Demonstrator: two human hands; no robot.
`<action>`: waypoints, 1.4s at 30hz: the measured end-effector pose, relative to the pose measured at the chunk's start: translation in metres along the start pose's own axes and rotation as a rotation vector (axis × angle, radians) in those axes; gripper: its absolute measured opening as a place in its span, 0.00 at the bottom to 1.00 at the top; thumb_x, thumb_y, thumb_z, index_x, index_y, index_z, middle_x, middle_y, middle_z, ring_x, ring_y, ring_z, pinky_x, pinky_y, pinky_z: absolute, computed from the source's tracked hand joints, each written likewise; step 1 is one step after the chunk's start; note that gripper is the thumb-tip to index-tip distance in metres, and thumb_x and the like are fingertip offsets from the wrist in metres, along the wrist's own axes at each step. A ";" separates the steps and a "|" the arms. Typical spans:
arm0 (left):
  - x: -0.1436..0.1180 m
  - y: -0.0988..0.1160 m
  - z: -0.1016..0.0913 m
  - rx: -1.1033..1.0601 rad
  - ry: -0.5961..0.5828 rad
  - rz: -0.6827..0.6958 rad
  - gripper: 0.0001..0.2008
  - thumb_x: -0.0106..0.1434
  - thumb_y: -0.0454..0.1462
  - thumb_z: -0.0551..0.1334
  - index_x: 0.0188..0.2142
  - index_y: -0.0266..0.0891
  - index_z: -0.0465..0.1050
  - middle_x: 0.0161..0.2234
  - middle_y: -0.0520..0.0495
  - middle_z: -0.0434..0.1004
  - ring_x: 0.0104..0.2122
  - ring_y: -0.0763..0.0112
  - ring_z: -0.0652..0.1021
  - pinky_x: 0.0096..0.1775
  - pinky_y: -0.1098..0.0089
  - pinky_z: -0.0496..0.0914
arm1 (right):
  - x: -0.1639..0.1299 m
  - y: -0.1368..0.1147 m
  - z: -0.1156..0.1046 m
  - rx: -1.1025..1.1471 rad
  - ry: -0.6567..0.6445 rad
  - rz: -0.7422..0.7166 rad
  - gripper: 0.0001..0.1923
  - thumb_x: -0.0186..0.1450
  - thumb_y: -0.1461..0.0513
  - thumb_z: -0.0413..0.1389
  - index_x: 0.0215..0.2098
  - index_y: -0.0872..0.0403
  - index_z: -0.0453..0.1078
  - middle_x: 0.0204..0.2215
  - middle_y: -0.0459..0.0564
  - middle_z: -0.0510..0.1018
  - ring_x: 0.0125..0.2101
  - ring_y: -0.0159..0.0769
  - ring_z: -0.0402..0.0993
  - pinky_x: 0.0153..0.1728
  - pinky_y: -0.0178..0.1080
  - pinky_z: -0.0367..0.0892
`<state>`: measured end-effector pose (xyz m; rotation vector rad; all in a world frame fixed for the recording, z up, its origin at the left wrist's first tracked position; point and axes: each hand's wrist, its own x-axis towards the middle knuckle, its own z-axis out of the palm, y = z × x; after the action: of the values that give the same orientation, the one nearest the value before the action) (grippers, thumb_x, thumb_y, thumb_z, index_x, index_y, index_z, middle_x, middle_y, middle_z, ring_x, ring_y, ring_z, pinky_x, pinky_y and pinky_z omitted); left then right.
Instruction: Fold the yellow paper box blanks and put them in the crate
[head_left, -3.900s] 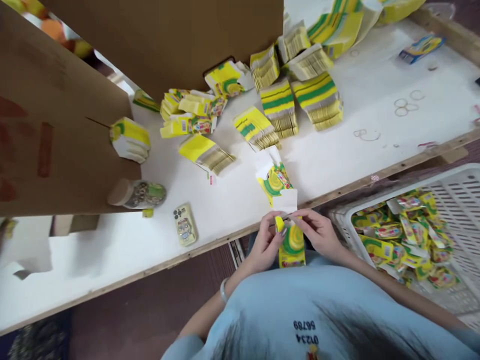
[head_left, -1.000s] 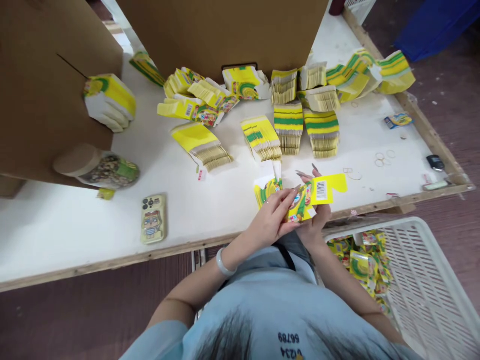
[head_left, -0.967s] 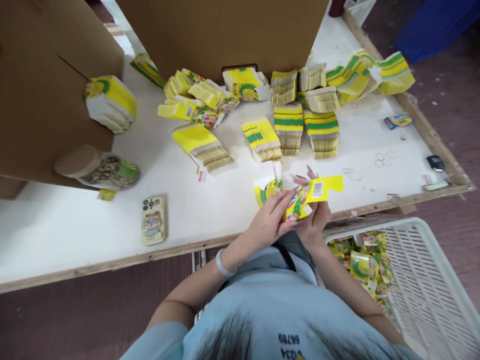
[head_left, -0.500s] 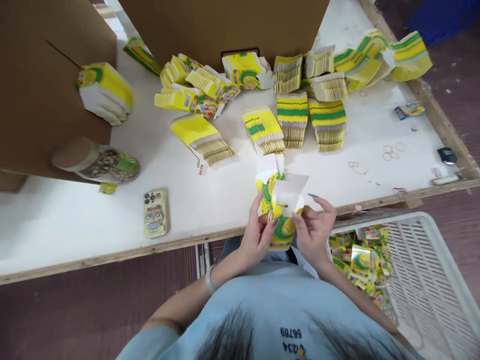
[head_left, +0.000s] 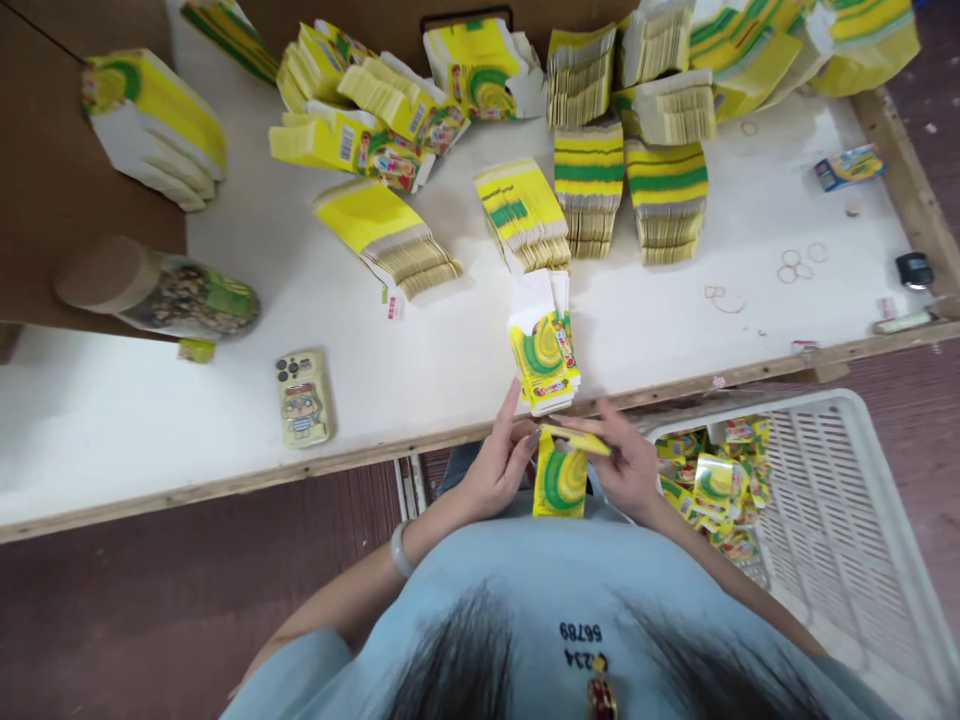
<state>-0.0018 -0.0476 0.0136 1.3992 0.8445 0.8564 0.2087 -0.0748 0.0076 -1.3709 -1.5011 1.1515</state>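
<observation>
A small yellow-and-green printed carton [head_left: 561, 482] is held in front of my body, just off the table's front edge. My left hand [head_left: 496, 468] pinches its left edge between thumb and fingers, with the index finger stretched forward. At its upper right, my right hand [head_left: 628, 468] grips the carton's folded-over top flap; some of those fingers are blurred. Directly ahead of both hands, a pile of flat cartons [head_left: 546, 355] of the same print lies at the table edge, white flaps pointing away from me.
Fanned stacks of flat cartons [head_left: 589, 185] spread across the back of the white table [head_left: 420, 375]. A phone [head_left: 304, 398] and a lidded jar [head_left: 202, 295] are at left. Rubber bands [head_left: 795, 265] lie at right. A white basket [head_left: 840, 500] with cartons stands below the right edge.
The carton's raised white flap has folded down, showing its yellow side. Both hands have drawn slightly away from the pile, towards my body. The view has shifted.
</observation>
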 end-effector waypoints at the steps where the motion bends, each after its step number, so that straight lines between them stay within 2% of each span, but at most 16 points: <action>1: 0.000 0.000 -0.001 0.013 -0.024 0.003 0.27 0.77 0.50 0.49 0.69 0.45 0.62 0.44 0.43 0.84 0.33 0.68 0.81 0.44 0.62 0.79 | 0.001 0.001 -0.004 -0.019 -0.059 -0.083 0.20 0.70 0.46 0.58 0.53 0.45 0.77 0.50 0.55 0.84 0.52 0.49 0.82 0.55 0.52 0.77; 3: 0.000 0.001 -0.004 0.056 -0.050 -0.004 0.25 0.76 0.50 0.51 0.65 0.44 0.70 0.49 0.40 0.84 0.39 0.63 0.84 0.50 0.60 0.79 | 0.002 -0.002 -0.011 -0.023 -0.114 -0.192 0.25 0.63 0.41 0.64 0.51 0.45 0.79 0.53 0.56 0.83 0.54 0.52 0.81 0.57 0.55 0.76; 4: 0.001 0.002 -0.005 0.080 -0.047 -0.011 0.24 0.76 0.49 0.53 0.64 0.43 0.73 0.52 0.40 0.84 0.44 0.60 0.84 0.51 0.60 0.78 | 0.002 -0.006 -0.013 -0.009 -0.134 -0.175 0.28 0.61 0.40 0.65 0.52 0.46 0.78 0.54 0.57 0.83 0.54 0.52 0.80 0.56 0.55 0.76; 6: 0.002 0.005 -0.007 0.120 -0.014 -0.027 0.22 0.75 0.46 0.56 0.62 0.42 0.74 0.55 0.39 0.83 0.50 0.59 0.84 0.51 0.62 0.79 | 0.002 -0.016 -0.012 0.062 -0.163 -0.015 0.28 0.64 0.44 0.64 0.57 0.47 0.74 0.51 0.57 0.83 0.50 0.49 0.83 0.50 0.51 0.79; 9: 0.004 0.008 -0.007 0.166 -0.007 -0.009 0.22 0.74 0.43 0.58 0.63 0.39 0.73 0.57 0.38 0.81 0.52 0.60 0.84 0.52 0.63 0.79 | 0.003 -0.029 -0.008 0.250 -0.235 0.241 0.23 0.68 0.53 0.63 0.59 0.47 0.67 0.43 0.52 0.85 0.40 0.39 0.84 0.38 0.40 0.80; 13: 0.005 0.009 -0.007 0.196 -0.030 0.005 0.23 0.75 0.43 0.57 0.64 0.38 0.71 0.58 0.37 0.81 0.53 0.60 0.83 0.55 0.62 0.77 | 0.005 -0.035 -0.008 0.356 -0.280 0.300 0.20 0.66 0.58 0.63 0.56 0.47 0.67 0.40 0.48 0.83 0.37 0.35 0.82 0.35 0.35 0.77; 21: 0.004 0.004 -0.004 0.197 -0.050 0.031 0.23 0.75 0.42 0.56 0.65 0.38 0.70 0.58 0.37 0.80 0.53 0.59 0.83 0.54 0.60 0.78 | 0.003 -0.031 -0.009 0.404 -0.254 0.336 0.22 0.65 0.59 0.63 0.56 0.47 0.65 0.41 0.48 0.82 0.37 0.34 0.80 0.36 0.36 0.77; 25: 0.004 0.001 -0.001 0.178 -0.040 0.059 0.22 0.75 0.42 0.56 0.65 0.40 0.70 0.58 0.38 0.80 0.54 0.58 0.83 0.56 0.60 0.77 | 0.006 -0.033 -0.010 0.452 -0.311 0.329 0.21 0.65 0.59 0.64 0.54 0.47 0.67 0.44 0.49 0.81 0.39 0.34 0.80 0.38 0.36 0.77; 29: 0.006 0.000 -0.002 0.216 -0.013 0.103 0.22 0.76 0.41 0.56 0.66 0.40 0.69 0.58 0.38 0.80 0.55 0.61 0.83 0.56 0.62 0.77 | 0.008 -0.033 -0.017 0.470 -0.321 0.341 0.22 0.66 0.58 0.64 0.57 0.47 0.68 0.46 0.49 0.82 0.40 0.34 0.81 0.39 0.36 0.79; 32: 0.005 0.000 -0.002 0.280 -0.019 0.132 0.23 0.76 0.39 0.53 0.68 0.40 0.65 0.60 0.38 0.79 0.56 0.61 0.82 0.57 0.62 0.77 | 0.008 -0.029 -0.024 0.542 -0.395 0.336 0.27 0.66 0.56 0.65 0.63 0.45 0.68 0.51 0.51 0.83 0.45 0.36 0.82 0.44 0.39 0.80; 34: 0.004 0.000 0.000 0.345 -0.019 0.194 0.25 0.77 0.38 0.50 0.72 0.41 0.59 0.62 0.37 0.77 0.56 0.61 0.81 0.56 0.62 0.77 | 0.008 -0.025 -0.025 0.575 -0.443 0.332 0.28 0.68 0.53 0.64 0.64 0.44 0.69 0.53 0.50 0.83 0.48 0.37 0.83 0.46 0.41 0.81; 36: 0.010 0.002 0.004 0.431 -0.046 0.289 0.28 0.77 0.37 0.48 0.74 0.41 0.49 0.61 0.36 0.77 0.53 0.62 0.83 0.52 0.63 0.79 | 0.006 -0.022 -0.022 0.547 -0.353 0.331 0.24 0.68 0.50 0.62 0.60 0.44 0.74 0.52 0.50 0.84 0.47 0.38 0.83 0.45 0.41 0.81; 38: 0.027 0.005 0.005 0.555 -0.099 0.407 0.30 0.77 0.36 0.47 0.75 0.40 0.44 0.55 0.36 0.80 0.46 0.63 0.84 0.47 0.63 0.79 | 0.000 -0.018 -0.027 0.459 -0.172 0.329 0.20 0.66 0.48 0.63 0.53 0.46 0.79 0.51 0.51 0.85 0.45 0.40 0.84 0.41 0.40 0.82; 40: 0.059 0.008 -0.003 0.715 -0.099 0.514 0.28 0.77 0.39 0.48 0.74 0.40 0.50 0.49 0.38 0.81 0.45 0.61 0.82 0.47 0.61 0.78 | -0.013 -0.013 -0.049 0.305 0.005 0.321 0.18 0.65 0.48 0.63 0.48 0.47 0.82 0.47 0.52 0.86 0.40 0.40 0.85 0.38 0.40 0.82; 41: 0.081 0.009 -0.011 0.796 -0.060 0.554 0.27 0.76 0.42 0.51 0.72 0.40 0.56 0.49 0.38 0.80 0.47 0.58 0.80 0.49 0.59 0.76 | -0.022 -0.008 -0.068 0.190 0.080 0.316 0.18 0.66 0.47 0.63 0.47 0.47 0.82 0.46 0.52 0.87 0.39 0.41 0.85 0.37 0.40 0.81; 42: 0.104 0.009 -0.021 0.854 0.027 0.556 0.27 0.75 0.46 0.55 0.68 0.38 0.61 0.52 0.35 0.78 0.53 0.54 0.78 0.53 0.55 0.74 | -0.032 -0.003 -0.091 0.052 0.154 0.306 0.17 0.67 0.47 0.61 0.46 0.47 0.82 0.44 0.52 0.87 0.37 0.41 0.84 0.36 0.41 0.81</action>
<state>0.0275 0.0545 0.0230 2.4530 0.8968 0.9691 0.2982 -0.0965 0.0370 -1.6537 -1.1715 1.2286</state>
